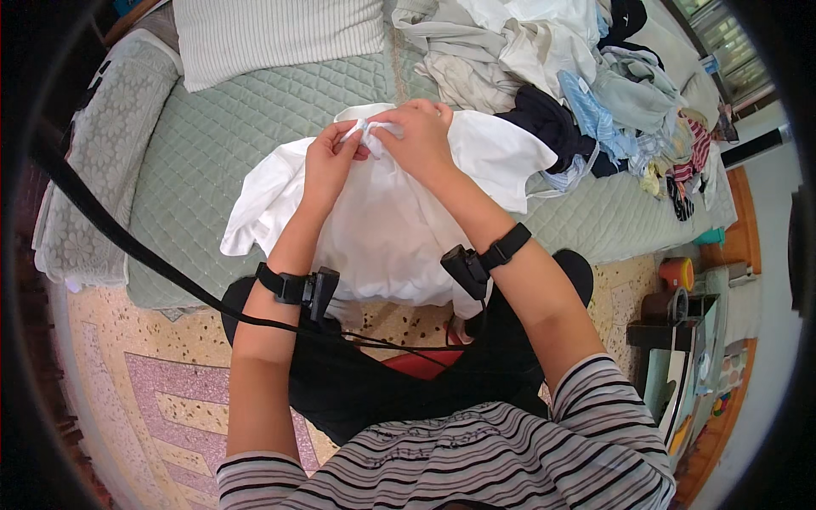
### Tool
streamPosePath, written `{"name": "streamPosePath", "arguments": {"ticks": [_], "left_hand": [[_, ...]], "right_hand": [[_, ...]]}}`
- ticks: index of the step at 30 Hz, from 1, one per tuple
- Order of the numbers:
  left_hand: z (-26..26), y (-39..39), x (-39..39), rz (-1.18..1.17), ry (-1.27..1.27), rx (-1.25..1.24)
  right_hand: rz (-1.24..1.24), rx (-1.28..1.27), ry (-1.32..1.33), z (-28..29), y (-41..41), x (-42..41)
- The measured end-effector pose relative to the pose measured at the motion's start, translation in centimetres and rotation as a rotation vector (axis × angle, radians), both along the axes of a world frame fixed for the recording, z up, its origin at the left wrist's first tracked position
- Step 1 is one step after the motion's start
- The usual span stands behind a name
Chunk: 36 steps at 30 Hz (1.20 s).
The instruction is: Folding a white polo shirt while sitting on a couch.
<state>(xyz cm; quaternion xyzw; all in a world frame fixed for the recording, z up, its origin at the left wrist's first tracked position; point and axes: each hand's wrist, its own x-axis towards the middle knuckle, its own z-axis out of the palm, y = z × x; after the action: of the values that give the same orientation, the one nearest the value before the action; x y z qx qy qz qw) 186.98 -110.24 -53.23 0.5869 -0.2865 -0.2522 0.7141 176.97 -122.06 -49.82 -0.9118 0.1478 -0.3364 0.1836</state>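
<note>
A white shirt (pixel 382 236) is spread over the edge of the bed and hangs down towards my knees, its sleeves out to both sides. At its upper middle, by what looks like the collar, my left hand (pixel 335 150) pinches a bunched bit of the cloth between thumb and fingers. Right beside it, my right hand (pixel 417 137) grips the same gathered spot, thumb against the fabric. The fingers hide most of the detail there, so I cannot tell whether a button lies between them.
The bed bears a pale green quilted cover (pixel 229 127). A heap of crumpled clothes (pixel 535 51) covers its far right. Behind lies a ribbed white pillow (pixel 280 38); a lace-covered armrest (pixel 108 153) bounds the left. Black cables (pixel 159 255) cross before my lap. An orange bucket (pixel 676 274) stands right.
</note>
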Motion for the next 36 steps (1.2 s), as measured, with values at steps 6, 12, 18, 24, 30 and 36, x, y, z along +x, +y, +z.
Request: {"name": "streamPosePath", "arguments": {"ticks": [6, 12, 18, 24, 30, 36], "left_hand": [[-0.2, 0.0, 0.1, 0.015, 0.011, 0.002], [-0.5, 0.0, 0.2, 0.030, -0.045, 0.002], [-0.3, 0.4, 0.3, 0.034, -0.129, 0.066], [0.9, 0.8, 0.5, -0.087, -0.113, 0.078], [0.7, 0.6, 0.7, -0.113, -0.078, 0.056], [0.0, 0.6, 1.0, -0.104, -0.083, 0.023]], "right_hand": [[-0.004, -0.102, 0.033, 0.7, 0.8, -0.1], [-0.052, -0.202, -0.091, 0.8, 1.3, 0.1], [-0.033, -0.120, 0.005, 0.9, 0.7, 0.2], [0.050, 0.134, 0.278, 1.3, -1.2, 0.0], [0.167, 0.215, 0.272, 1.1, -2.0, 0.1], [0.186, 0.111, 0.238, 1.3, -1.4, -0.1]]}}
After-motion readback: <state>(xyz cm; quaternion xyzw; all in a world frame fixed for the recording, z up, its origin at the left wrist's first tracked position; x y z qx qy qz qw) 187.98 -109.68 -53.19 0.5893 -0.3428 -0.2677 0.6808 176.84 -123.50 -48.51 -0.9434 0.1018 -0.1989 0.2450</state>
